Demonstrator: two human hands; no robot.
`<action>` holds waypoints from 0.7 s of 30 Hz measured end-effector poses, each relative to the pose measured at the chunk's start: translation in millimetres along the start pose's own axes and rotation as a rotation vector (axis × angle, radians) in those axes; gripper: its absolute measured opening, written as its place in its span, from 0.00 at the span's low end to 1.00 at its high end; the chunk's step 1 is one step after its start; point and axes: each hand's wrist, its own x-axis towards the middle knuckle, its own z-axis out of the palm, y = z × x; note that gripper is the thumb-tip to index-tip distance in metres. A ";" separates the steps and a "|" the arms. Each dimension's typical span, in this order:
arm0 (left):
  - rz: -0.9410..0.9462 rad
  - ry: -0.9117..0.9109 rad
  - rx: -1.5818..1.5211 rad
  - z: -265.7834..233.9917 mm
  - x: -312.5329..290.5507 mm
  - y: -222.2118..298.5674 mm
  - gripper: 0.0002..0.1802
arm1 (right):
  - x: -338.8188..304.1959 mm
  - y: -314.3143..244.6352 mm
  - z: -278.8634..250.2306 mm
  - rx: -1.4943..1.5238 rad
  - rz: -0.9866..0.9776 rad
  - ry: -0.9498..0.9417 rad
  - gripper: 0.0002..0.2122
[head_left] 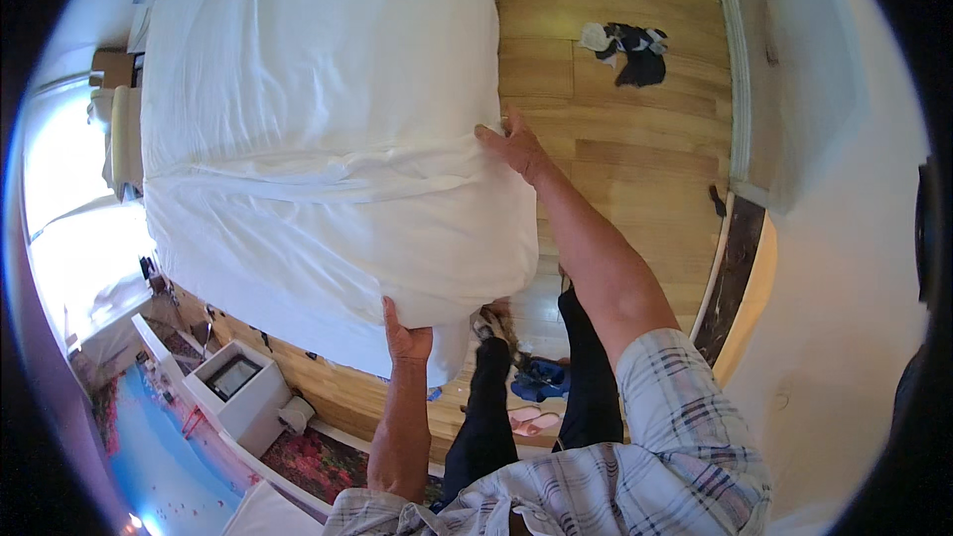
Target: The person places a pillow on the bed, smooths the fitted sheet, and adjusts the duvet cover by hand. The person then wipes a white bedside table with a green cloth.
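Wrinkled cloth sheet [318, 50], smooth wood floor [635, 124]

Floored in wooden planks [635, 164]. Bounded on the right by a pale wall [844, 288] with white baseboard [738, 79]. Lit from the left by a bright window [68, 154]. Fitted at lower left with a white cabinet [248, 409], near a blue mural [159, 442].

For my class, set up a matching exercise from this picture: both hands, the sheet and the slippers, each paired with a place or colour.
1. Left hand
2. Right hand
3. Sheet
4. Slippers

A. Pink
B. At the sheet's right edge
C. White, creased across
D. At the sheet's near end

Pairs: 1-D, 2-B, 3-C, 4-A
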 end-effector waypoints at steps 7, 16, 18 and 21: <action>-0.006 0.161 0.153 0.9 4.8 1.2 0.33 | 10.9 12.2 -16.5 -0.515 0.059 -0.244 0.31; -0.010 0.304 0.239 14.5 31.8 -10.6 0.34 | 32.2 63.1 -80.0 -0.948 0.169 0.398 0.23; 0.011 0.293 0.212 -2.6 32.1 -15.8 0.32 | 18.1 53.7 -72.6 -0.929 0.097 0.465 0.20; 0.078 0.307 0.180 -13.2 18.3 -19.8 0.31 | -37.7 -16.8 -11.9 -0.820 -0.352 0.204 0.15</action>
